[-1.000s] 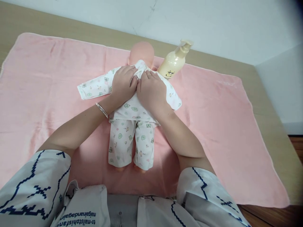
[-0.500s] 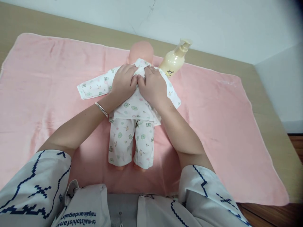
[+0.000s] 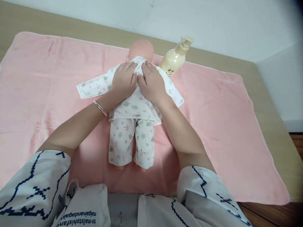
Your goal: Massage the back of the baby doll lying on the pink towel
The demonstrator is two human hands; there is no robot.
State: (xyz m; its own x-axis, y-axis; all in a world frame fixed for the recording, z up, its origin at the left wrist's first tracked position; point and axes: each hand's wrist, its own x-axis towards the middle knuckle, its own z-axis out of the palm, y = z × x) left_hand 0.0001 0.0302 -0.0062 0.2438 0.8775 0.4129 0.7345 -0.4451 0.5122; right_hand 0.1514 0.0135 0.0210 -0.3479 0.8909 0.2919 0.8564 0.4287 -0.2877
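A baby doll [image 3: 141, 49] lies on a pink towel [image 3: 213, 107], head toward the wall, dressed in a white printed shirt [image 3: 136, 107] and matching trousers [image 3: 130, 142]. My left hand [image 3: 123, 80] rests on the doll's chest, fingers pinching the shirt near the collar. My right hand [image 3: 151, 83] lies beside it, touching it, fingers also closed on the shirt fabric at the collar. The doll's face and its arms are hidden by my hands and the sleeves.
A cream pump bottle [image 3: 175, 56] lies on the towel just right of the doll's head. The towel covers a tan tabletop [image 3: 270, 113] against a white wall. A silver bangle [image 3: 100, 108] circles my left wrist.
My right hand slid slightly up toward the collar and the right sleeve spread a little outward. The doll and bottle stay put.
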